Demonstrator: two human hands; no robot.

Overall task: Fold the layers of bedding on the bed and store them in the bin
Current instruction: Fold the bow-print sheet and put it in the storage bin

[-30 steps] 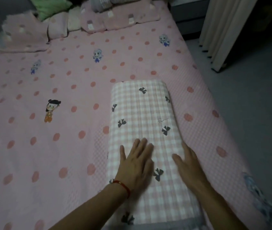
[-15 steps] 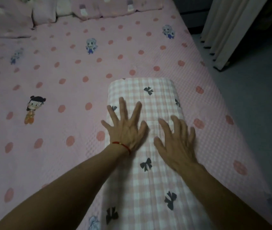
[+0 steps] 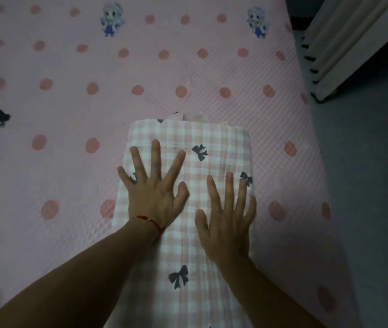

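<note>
A folded pink-and-white checked blanket point(image 3: 214, 143) with dark bows lies as a long narrow strip near the right side of the bed, running away from me. My left hand point(image 3: 156, 194), a red cord at its wrist, lies flat on the strip's left half with fingers spread. Beside it, my right hand point(image 3: 227, 220) presses flat on the right half, fingers also apart. Neither hand grips the fabric. Inner layers peek out at the strip's far end. No bin is in view.
Under the strip is a pink sheet point(image 3: 70, 114) with red dots and cartoon figures covering the bed. The bed's right edge drops to a grey floor point(image 3: 365, 185). A pale curtain point(image 3: 344, 39) hangs at the upper right.
Both hands have slid along the strip away from me, from its near part toward its far end, fingers spreading. The view has moved closer and tilted down; the pillows are out of frame.
</note>
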